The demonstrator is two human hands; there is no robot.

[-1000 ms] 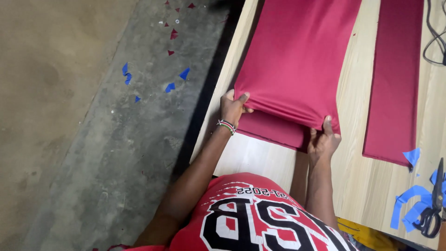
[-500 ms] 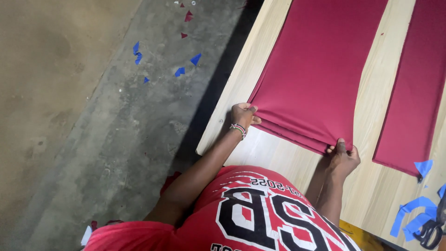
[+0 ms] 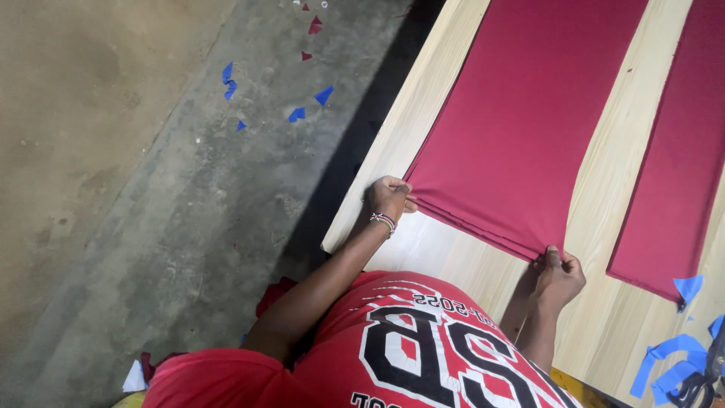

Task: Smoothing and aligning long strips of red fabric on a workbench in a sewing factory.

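**Two hands pinch the near corners of a stacked red cloth**

Seen from above, a person in a red printed shirt stands at the near edge of a pale wooden worktable (image 3: 604, 332), holding a wide, flat stack of dark red fabric panels (image 3: 521, 121) that lies spread along the tabletop. The left hand (image 3: 390, 198), a beaded bracelet (image 3: 383, 221) at its wrist, is closed on the stack's near left corner, fingers curled tight over the cloth right by the table's left edge. The right hand (image 3: 559, 273) is clenched on the stack's near right corner, thumb on top, the layered edges of the cloth showing between the two hands. To the right of the stack, separated by a bare strip of wood, lies a second, narrower strip of dark red fabric (image 3: 672, 174), untouched. Beyond that strip's near end, curled offcuts of blue material (image 3: 668, 363) sit at the table's right corner. Left of the stack, past the table edge, a grey concrete floor (image 3: 151, 189) carries small blue scraps (image 3: 323, 94) and red scraps (image 3: 314, 25).
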